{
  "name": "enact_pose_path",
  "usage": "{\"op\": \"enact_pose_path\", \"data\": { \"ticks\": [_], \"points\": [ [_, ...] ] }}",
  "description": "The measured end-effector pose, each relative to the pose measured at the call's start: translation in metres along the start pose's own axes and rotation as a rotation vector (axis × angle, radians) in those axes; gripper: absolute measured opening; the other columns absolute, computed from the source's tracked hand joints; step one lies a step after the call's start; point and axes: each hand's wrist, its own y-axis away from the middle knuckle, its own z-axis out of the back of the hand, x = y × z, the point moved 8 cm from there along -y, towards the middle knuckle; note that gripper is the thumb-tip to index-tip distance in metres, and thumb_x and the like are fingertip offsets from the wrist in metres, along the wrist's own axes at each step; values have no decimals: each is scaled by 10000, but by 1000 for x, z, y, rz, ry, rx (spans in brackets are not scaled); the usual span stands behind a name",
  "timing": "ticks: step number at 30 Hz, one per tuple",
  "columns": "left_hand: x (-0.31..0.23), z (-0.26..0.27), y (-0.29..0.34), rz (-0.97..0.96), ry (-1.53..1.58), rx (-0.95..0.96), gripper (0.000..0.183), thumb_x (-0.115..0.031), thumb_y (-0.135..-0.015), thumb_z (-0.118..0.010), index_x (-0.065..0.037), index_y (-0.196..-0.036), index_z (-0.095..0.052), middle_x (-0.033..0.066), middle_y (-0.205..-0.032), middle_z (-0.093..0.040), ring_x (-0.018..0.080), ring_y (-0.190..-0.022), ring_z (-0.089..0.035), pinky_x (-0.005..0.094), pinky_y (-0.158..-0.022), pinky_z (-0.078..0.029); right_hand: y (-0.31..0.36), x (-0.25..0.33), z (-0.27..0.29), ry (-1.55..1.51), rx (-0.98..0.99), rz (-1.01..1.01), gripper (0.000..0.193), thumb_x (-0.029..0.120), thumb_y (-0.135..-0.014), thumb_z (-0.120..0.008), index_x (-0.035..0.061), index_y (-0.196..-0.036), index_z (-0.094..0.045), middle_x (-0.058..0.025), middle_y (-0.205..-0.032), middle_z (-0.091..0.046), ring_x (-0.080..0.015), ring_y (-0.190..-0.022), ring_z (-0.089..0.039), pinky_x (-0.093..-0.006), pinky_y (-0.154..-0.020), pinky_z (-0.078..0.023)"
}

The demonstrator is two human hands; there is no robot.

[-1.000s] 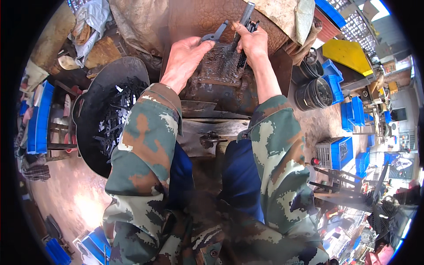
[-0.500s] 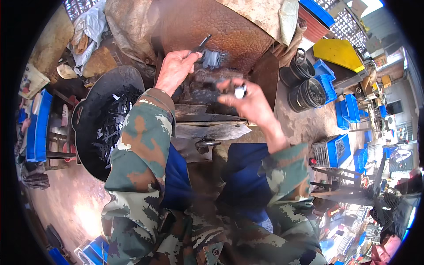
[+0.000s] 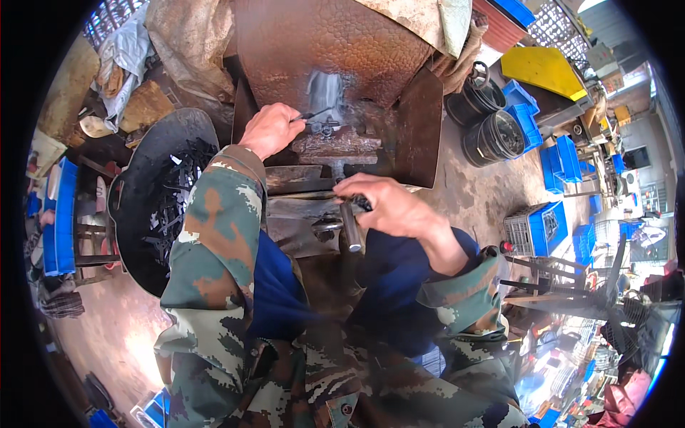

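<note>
My left hand [image 3: 272,130] is closed in a pinch on a thin dark metal strip [image 3: 314,114]. The strip points right, over a small dark metal fitting [image 3: 327,128] in the rusty workstation. Nearer to me, my right hand [image 3: 392,205] curls round a short metal bar [image 3: 349,227] with a round end. The bar's far part is hidden under the fingers. Just left of the bar, a rounded metal knob [image 3: 326,225] sits below the worn front ledge [image 3: 292,207]. A pale grey patch [image 3: 325,91] marks the brown back sheet [image 3: 285,50] behind the fitting.
At the left stands a big black scoop-shaped basin [image 3: 135,214] with many dark metal strips [image 3: 175,189]. Two black buckets [image 3: 492,135] and blue crates [image 3: 560,167] stand to the right. A rusty side panel [image 3: 417,128] bounds the workstation; a fan [image 3: 606,285] is at far right.
My right hand has come down and nearer to me with the bar, whose length now shows. The strip in my left hand has tipped from pointing up and right to nearly level.
</note>
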Motion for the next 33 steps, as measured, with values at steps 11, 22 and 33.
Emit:
{"op": "enact_pose_path", "data": {
  "ticks": [11, 22, 33],
  "points": [
    [22, -23, -14, -177, 9, -165, 249, -209, -931, -589, 20, -977, -677, 112, -749, -657, 197, -741, -618, 359, -725, -483, -31, -51, 70, -1065, -769, -403, 124, 44, -910, -643, 2, -1016, -593, -115, -867, -672, -101, -481, -492, -287, -444, -449],
    [-43, -10, 11, 72, 1039, 239, 261, -263, -983, -568, -27, -1040, -666, -29, -742, -588, 15, -494, -324, 205, -441, -231, -63, -52, 56, -994, -879, -321, 159, 64, -902, -687, -3, -1011, -592, -70, -778, -630, -104, -462, -513, -276, -411, -443],
    [-2, -8, -1, 43, 937, 143, 409, -305, -987, -507, 32, -1191, -617, 6, -842, -678, 29, -513, -351, 208, -434, -261, -56, -52, 59, -1027, -893, -288, 135, 66, -906, -679, 11, -976, -578, -62, -729, -605, -127, -436, -528, -290, -379, -443]
  ]
}}
